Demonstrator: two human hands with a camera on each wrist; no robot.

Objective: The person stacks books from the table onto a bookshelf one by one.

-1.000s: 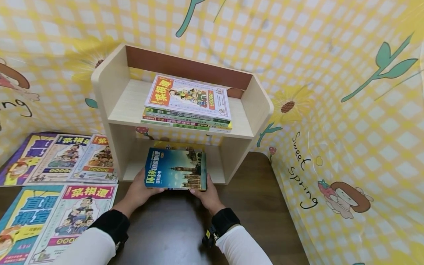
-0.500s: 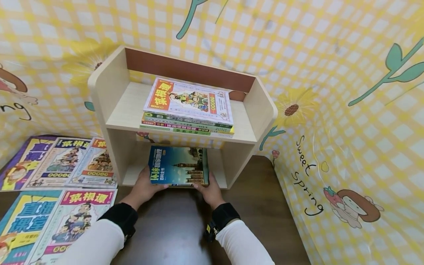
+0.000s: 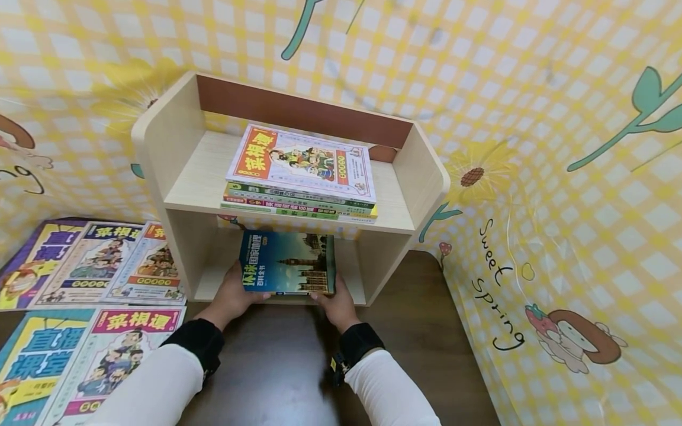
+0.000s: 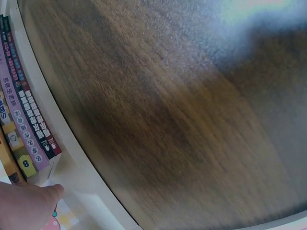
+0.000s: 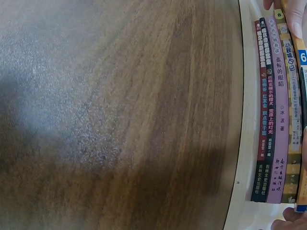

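Left hand [image 3: 233,296] and right hand [image 3: 333,303] grip the blue glossy-covered book [image 3: 288,262] by its near corners; likely stiff, slick, moderately heavy.

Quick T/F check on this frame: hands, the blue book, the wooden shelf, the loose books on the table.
1. Both hands hold the blue landmark-cover book, the left hand at its left edge, the right hand at its right. True.
2. The blue book is at the top tier of the light wooden shelf. False: it is at the lower opening, on a stack of books there.
3. The top tier holds a flat stack of books topped by an orange-and-white comic-cover book. True.
4. The large flat books lie on the dark wooden table right of the shelf. False: they lie left of it.
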